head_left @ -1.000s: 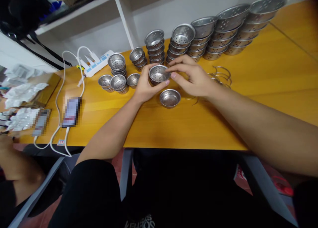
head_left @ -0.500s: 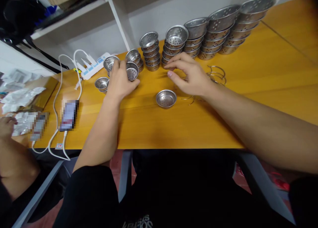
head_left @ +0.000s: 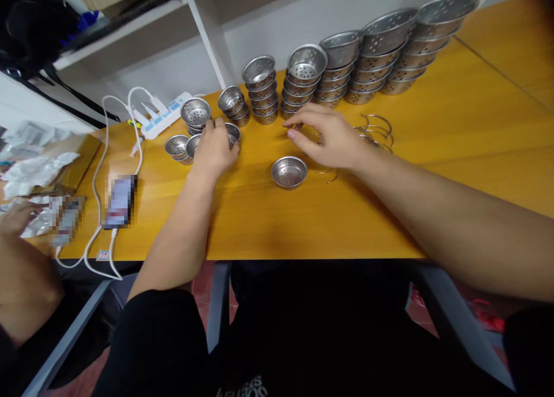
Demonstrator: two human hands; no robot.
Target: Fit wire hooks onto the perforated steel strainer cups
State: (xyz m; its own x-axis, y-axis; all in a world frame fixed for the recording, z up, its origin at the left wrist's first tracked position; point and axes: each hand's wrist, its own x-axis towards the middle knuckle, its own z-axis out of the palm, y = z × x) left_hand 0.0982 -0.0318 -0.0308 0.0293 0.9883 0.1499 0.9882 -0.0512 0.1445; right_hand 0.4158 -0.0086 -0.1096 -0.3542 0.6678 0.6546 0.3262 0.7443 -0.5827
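Note:
My left hand (head_left: 215,149) is closed around the rim of a small perforated metal cup (head_left: 234,133), low over the table. The fingers hide most of that cup. Beside it stand other perforated cups: one on the left (head_left: 176,146), and a stack (head_left: 196,113) behind the hand. My right hand (head_left: 331,136) hovers in front of the taller stacks, thumb and fingers apart, with nothing visible between them. A single shallow perforated cup (head_left: 289,172) sits upright on the table between my hands. Thin curved wire pieces (head_left: 381,128) lie near my right wrist, partly hidden by the arm.
Several stacks of perforated metal cups (head_left: 305,68) line the back of the table (head_left: 277,229), larger toward the right. A power strip (head_left: 167,117), white cables and a phone (head_left: 120,201) are on the left. Another person's hand (head_left: 17,218) is by plastic bags at far left.
My left hand has come down and slightly right with the small cup, uncovering the cups to its left. My right hand has shifted slightly left and down.

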